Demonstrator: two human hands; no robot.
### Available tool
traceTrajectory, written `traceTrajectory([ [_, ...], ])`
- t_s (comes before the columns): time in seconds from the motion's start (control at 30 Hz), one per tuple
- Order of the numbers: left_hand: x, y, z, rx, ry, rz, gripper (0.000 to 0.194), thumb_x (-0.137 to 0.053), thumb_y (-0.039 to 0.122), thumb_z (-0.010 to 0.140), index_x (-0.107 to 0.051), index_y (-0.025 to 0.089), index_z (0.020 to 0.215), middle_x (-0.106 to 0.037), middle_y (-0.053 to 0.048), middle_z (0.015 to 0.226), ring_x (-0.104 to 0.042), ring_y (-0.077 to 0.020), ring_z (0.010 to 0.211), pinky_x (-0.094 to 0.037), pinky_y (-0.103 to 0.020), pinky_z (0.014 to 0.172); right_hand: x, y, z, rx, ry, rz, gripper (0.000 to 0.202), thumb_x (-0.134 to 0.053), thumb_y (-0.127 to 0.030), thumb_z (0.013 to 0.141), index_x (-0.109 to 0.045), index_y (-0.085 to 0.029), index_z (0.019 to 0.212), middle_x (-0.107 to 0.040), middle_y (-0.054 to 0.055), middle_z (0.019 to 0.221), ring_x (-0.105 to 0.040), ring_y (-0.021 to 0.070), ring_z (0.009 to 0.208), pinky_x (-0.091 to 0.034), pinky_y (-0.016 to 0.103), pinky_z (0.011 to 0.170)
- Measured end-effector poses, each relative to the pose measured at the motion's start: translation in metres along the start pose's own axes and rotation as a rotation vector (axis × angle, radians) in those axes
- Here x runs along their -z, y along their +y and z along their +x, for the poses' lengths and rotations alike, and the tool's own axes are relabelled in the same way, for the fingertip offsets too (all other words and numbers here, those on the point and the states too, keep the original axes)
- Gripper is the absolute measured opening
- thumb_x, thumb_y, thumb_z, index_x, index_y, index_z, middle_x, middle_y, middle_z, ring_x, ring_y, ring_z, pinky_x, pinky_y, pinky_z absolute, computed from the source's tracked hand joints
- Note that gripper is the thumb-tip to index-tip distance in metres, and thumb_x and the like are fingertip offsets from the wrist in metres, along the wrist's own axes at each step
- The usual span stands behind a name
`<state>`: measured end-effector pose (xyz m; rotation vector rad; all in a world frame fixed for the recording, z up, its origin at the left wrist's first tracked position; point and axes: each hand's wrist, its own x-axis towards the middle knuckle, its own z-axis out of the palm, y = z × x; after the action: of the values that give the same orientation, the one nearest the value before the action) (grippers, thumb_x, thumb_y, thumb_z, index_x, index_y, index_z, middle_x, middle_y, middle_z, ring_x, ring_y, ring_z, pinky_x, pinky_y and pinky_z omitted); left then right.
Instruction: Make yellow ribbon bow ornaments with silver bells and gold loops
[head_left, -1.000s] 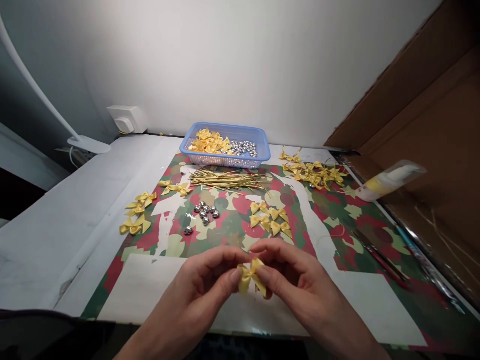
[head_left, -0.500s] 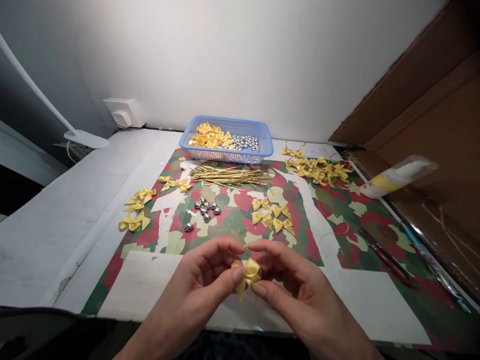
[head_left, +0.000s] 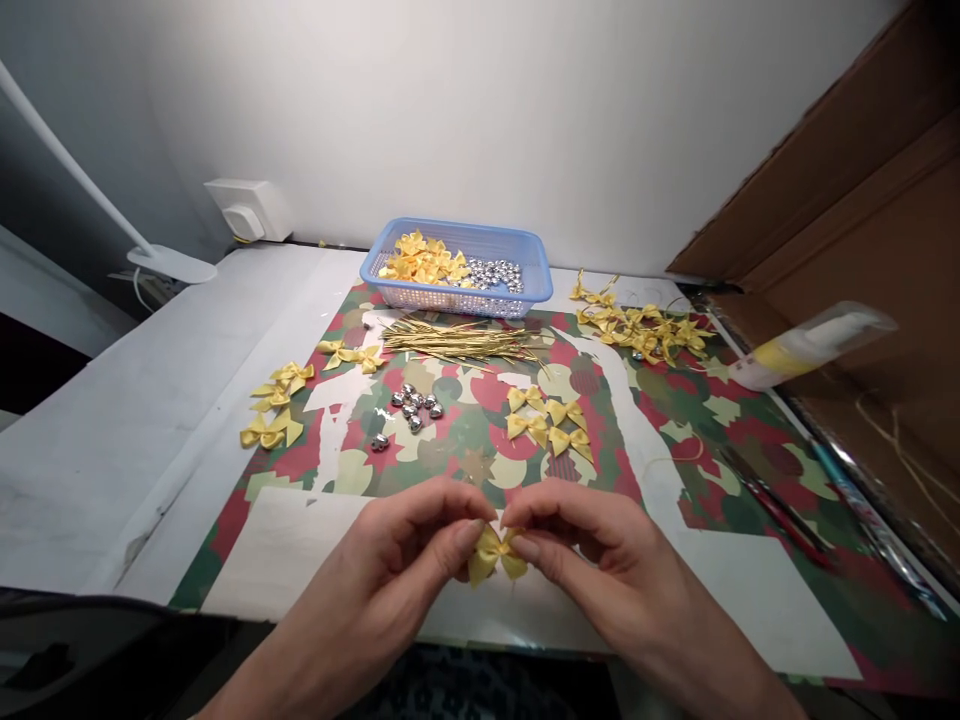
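A yellow ribbon bow [head_left: 496, 557] is held near the front edge of the mat. My left hand [head_left: 405, 560] pinches its left loop between thumb and fingers, and my right hand [head_left: 585, 560] pinches the right loop. Beyond the hands, several silver bells [head_left: 415, 405] lie in a loose cluster. To their right, several yellow bows [head_left: 547, 425] are grouped, with more bows [head_left: 276, 405] on the left. Gold twist ties [head_left: 461, 342] are heaped in front of a blue basket [head_left: 532, 285], which holds yellow bows and silver bells.
Bows with ties attached [head_left: 649, 333] are piled at the back right. Beside them a clear bottle [head_left: 810, 345] leans near a cardboard wall [head_left: 847, 190]. Red-handled tweezers [head_left: 787, 520] lie at right. A white lamp base [head_left: 171, 264] stands at left.
The held bow has turned to face the camera more squarely, its two loops now spread between my hands. The view has shifted slightly.
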<state>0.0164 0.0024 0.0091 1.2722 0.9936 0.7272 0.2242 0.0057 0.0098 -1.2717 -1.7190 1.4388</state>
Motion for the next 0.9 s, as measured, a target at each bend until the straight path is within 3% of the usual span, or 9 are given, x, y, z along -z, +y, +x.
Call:
traceTrajectory([
  [0.2,0.006,-0.006,-0.001,-0.019,-0.038,0.074,0.009,-0.062,0.023,0.097,-0.07,0.022,0.097,-0.071,0.0,0.092,-0.064,-0.017,0.084,-0.05,-0.025,0.073,0.001,0.0,-0.002,0.031,-0.024,-0.093,0.01,-0.059,-0.021,0.097,-0.067,-0.026,0.094,-0.069,-0.005,0.089,-0.063,0.0119,0.082,-0.046,0.022,0.072],
  [0.5,0.005,-0.004,0.0,-0.088,-0.035,0.417,0.017,-0.053,0.01,0.095,-0.059,0.022,0.084,-0.062,0.005,0.077,-0.056,-0.0111,0.069,-0.041,-0.023,0.064,-0.007,-0.002,-0.001,0.133,-0.002,-0.323,0.021,-0.047,-0.005,0.095,-0.056,-0.023,0.09,-0.062,-0.003,0.086,-0.058,0.0124,0.08,-0.042,0.023,0.069],
  [0.9,0.004,-0.011,0.002,-0.098,-0.011,0.425,0.016,-0.054,0.011,0.096,-0.058,0.022,0.085,-0.064,0.006,0.078,-0.056,-0.0112,0.069,-0.042,-0.023,0.064,-0.013,0.005,-0.003,0.228,0.044,-0.489,0.026,-0.038,0.001,0.093,-0.047,-0.022,0.085,-0.052,-0.003,0.079,-0.05,0.0133,0.068,-0.035,0.024,0.059],
])
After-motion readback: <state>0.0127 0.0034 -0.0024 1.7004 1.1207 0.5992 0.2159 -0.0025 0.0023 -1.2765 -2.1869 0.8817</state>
